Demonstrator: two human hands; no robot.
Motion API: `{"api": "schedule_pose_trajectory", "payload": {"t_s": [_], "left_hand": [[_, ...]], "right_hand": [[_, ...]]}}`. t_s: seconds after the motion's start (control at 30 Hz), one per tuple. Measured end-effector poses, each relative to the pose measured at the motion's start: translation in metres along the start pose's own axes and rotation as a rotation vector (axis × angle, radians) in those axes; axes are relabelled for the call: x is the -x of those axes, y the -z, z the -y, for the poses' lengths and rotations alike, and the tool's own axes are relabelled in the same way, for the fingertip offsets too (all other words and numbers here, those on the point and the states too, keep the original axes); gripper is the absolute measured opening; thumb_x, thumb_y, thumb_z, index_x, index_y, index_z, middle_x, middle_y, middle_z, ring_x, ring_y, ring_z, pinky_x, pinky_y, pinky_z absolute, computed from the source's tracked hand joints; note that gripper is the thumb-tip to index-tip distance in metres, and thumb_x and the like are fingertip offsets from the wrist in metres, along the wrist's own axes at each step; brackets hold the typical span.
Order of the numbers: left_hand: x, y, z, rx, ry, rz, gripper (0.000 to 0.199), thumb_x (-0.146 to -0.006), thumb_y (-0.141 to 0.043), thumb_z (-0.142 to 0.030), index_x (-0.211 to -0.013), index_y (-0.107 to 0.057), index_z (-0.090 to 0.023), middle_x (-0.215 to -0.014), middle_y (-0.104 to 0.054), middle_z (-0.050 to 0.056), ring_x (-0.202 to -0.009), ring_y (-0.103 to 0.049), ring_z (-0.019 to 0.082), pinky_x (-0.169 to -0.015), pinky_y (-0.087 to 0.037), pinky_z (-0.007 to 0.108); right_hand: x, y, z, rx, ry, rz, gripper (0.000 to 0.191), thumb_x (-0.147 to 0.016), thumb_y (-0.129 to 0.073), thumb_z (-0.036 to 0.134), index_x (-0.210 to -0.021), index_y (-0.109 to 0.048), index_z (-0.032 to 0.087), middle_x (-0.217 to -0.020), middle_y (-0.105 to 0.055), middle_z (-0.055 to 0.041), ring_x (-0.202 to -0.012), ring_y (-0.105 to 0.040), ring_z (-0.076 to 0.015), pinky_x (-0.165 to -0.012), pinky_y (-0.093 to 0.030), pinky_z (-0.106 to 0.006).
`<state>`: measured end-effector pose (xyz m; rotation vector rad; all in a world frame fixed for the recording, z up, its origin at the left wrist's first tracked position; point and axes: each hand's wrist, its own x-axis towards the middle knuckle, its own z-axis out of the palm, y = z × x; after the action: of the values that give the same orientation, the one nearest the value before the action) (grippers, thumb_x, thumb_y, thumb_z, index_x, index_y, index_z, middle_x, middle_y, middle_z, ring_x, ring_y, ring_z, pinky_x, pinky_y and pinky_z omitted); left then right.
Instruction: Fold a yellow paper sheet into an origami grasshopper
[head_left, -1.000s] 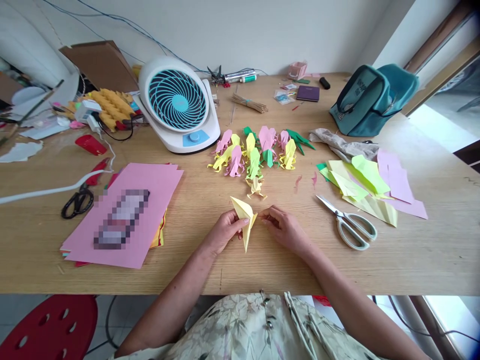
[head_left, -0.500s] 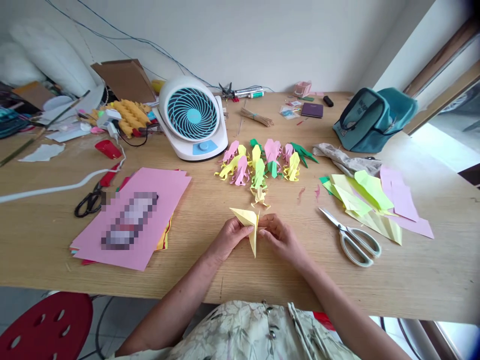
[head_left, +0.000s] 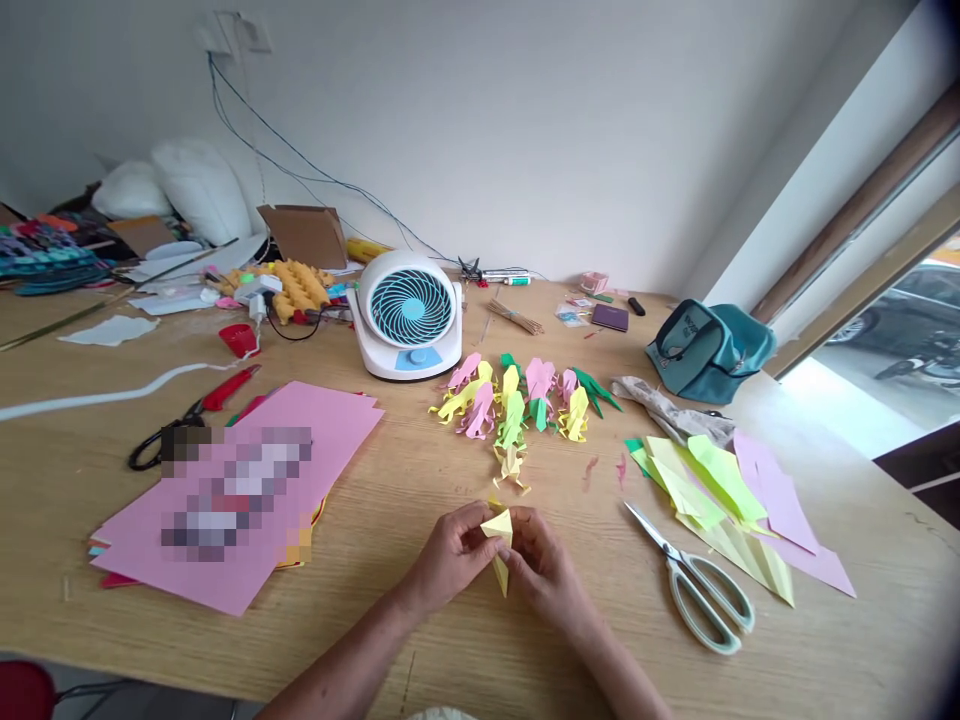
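Note:
A folded piece of pale yellow paper [head_left: 501, 574] is pinched between my two hands near the table's front. My left hand [head_left: 459, 553] grips it from the left, thumb on its face. From the right, my right hand [head_left: 541, 562] holds it too, thumb and fingers closed at its edge. The fingertips behind the paper are partly hidden. Just beyond my hands lies a pale yellow folded paper figure [head_left: 511, 466]. Behind that stand several folded figures in pink, yellow and green, such as a pink one [head_left: 540, 379].
White-handled scissors [head_left: 705, 590] and coloured paper pieces [head_left: 750, 540] lie at the right. Pink sheets [head_left: 330, 430] and black-and-red scissors [head_left: 221, 392] are at the left. A fan [head_left: 411, 310] stands behind, a teal bag [head_left: 705, 350] at the back right.
The view has tilted up, so things appear lower. My right hand has closed in on the yellow paper, which now shows smaller and turned, with its left point no longer sticking out.

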<state>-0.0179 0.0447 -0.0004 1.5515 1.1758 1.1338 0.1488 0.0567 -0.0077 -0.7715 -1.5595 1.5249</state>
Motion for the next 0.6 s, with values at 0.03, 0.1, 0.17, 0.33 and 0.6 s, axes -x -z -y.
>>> {"api": "schedule_pose_trajectory", "payload": {"t_s": [0.03, 0.1, 0.17, 0.33, 0.6], "left_hand": [[0.0005, -0.0002, 0.0002, -0.062, -0.027, -0.016, 0.013, -0.087, -0.06, -0.023, -0.093, -0.069, -0.018, -0.089, -0.069, 0.005, -0.081, -0.061, 0.017, -0.075, -0.05, 0.028], [0.0011, -0.0007, 0.0003, -0.159, -0.079, -0.03, 0.013, -0.088, -0.057, -0.022, -0.092, -0.07, -0.018, -0.089, -0.069, 0.005, -0.082, -0.062, 0.018, -0.075, -0.05, 0.028], [0.0015, -0.0009, 0.0003, -0.226, -0.123, -0.024, 0.015, -0.09, -0.055, -0.022, -0.089, -0.069, -0.017, -0.085, -0.067, 0.006, -0.079, -0.061, 0.017, -0.072, -0.049, 0.027], [0.002, -0.0003, 0.0007, -0.294, -0.169, -0.01, 0.015, -0.092, -0.054, -0.022, -0.087, -0.067, -0.018, -0.079, -0.064, 0.003, -0.073, -0.058, 0.015, -0.068, -0.045, 0.024], [0.0048, -0.0007, 0.0053, -0.282, -0.224, 0.013, 0.009, -0.09, -0.059, -0.017, -0.095, -0.067, -0.019, -0.085, -0.064, 0.002, -0.073, -0.058, 0.012, -0.067, -0.044, 0.021]], "right_hand": [[0.0, -0.0001, -0.0005, 0.01, 0.009, -0.004, 0.022, -0.094, -0.06, 0.039, -0.112, -0.057, 0.027, -0.106, -0.066, -0.006, -0.098, -0.063, -0.0226, -0.086, -0.051, -0.038], [0.0002, 0.0, -0.0019, 0.053, 0.023, -0.022, 0.022, -0.094, -0.059, 0.038, -0.113, -0.058, 0.027, -0.105, -0.066, -0.0056, -0.095, -0.063, -0.0222, -0.085, -0.051, -0.037], [0.0005, 0.0001, -0.0036, 0.107, 0.028, -0.041, 0.023, -0.094, -0.058, 0.036, -0.116, -0.059, 0.027, -0.101, -0.066, -0.0052, -0.09, -0.063, -0.0214, -0.08, -0.051, -0.036], [0.0007, -0.0002, -0.0065, 0.131, 0.026, -0.062, 0.023, -0.094, -0.058, 0.032, -0.116, -0.061, 0.024, -0.101, -0.068, -0.0058, -0.09, -0.064, -0.0207, -0.083, -0.052, -0.035], [-0.0001, -0.0007, -0.0019, 0.235, 0.047, -0.086, 0.02, -0.092, -0.055, 0.021, -0.11, -0.064, 0.021, -0.097, -0.069, -0.0045, -0.084, -0.063, -0.0171, -0.078, -0.051, -0.028]]}}
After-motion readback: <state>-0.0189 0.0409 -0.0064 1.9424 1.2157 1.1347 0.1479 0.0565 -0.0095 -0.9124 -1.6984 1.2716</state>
